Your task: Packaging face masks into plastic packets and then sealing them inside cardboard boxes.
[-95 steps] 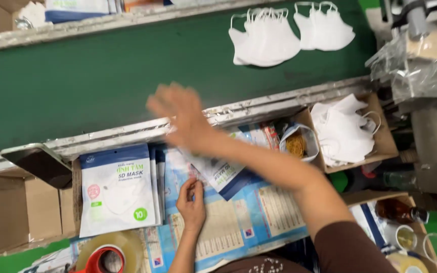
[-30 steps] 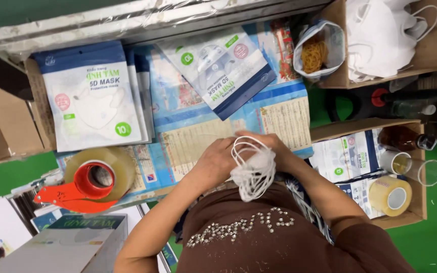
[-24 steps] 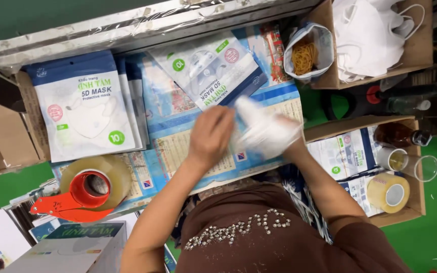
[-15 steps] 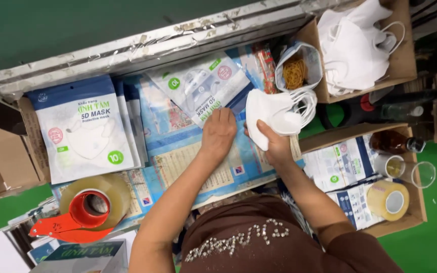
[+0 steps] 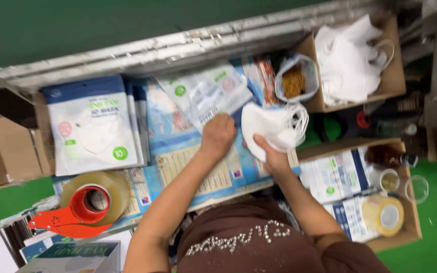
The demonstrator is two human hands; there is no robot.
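Hands side by side: right (image 5: 271, 156) gripping white masks (image 5: 271, 126), left (image 5: 218, 135) curled on a pouch (image 5: 206, 93).

Tape dispenser (image 5: 84, 210) left, mask box (image 5: 352, 63) right, pouch stack (image 5: 94, 126) between.

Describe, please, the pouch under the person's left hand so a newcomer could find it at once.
Start at the metal rail along the green belt; just below it lies a slanted, loose flat pouch, white and blue with green dots. The left hand rests on its lower edge. Unlike the upright stacked pouches to its left, it lies askew.
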